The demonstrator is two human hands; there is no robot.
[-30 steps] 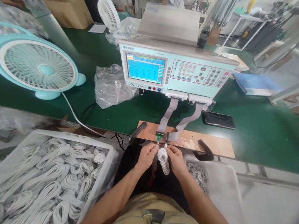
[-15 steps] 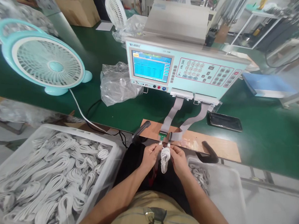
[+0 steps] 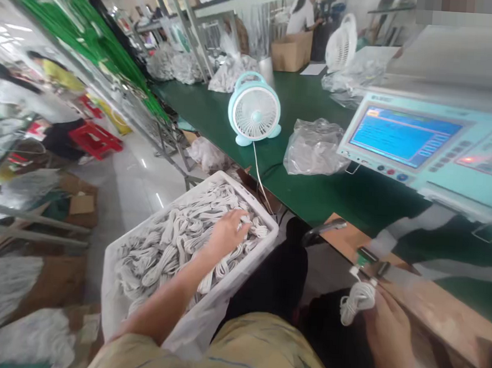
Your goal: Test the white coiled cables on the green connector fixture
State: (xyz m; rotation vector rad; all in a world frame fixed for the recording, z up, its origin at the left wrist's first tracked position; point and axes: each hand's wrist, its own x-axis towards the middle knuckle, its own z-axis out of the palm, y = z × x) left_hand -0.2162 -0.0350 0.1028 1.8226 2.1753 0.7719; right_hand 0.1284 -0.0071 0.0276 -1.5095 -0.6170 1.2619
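My left hand [image 3: 228, 231] is over the plastic bin [image 3: 274, 228], at the bundled white cables [image 3: 180, 230] inside it. Its thumb and fingers are apart, with pale cable showing between them; no firm grip is visible. On the right, my right hand [image 3: 390, 320] is closed at the side of a coiled white cable [image 3: 357, 303], its fingertips near one plug. The coil hangs at the bench edge, its two ends up against the connectors of a small green circuit board [image 3: 363, 260], which joins grey ribbon cables [image 3: 414, 230]. My right fingertips are partly hidden.
A tester with a lit blue screen [image 3: 403, 135] stands on the green bench [image 3: 311, 202]. A turquoise fan [image 3: 255, 113] and a clear plastic bag [image 3: 315, 149] are left of it. A black handle [image 3: 324, 229] sits on the wooden board [image 3: 426, 300]. People work in the background.
The view has swung left. My left hand has left the coiled cable and moved into the bin of cables. My right hand has stayed at the coiled cable by the connectors.
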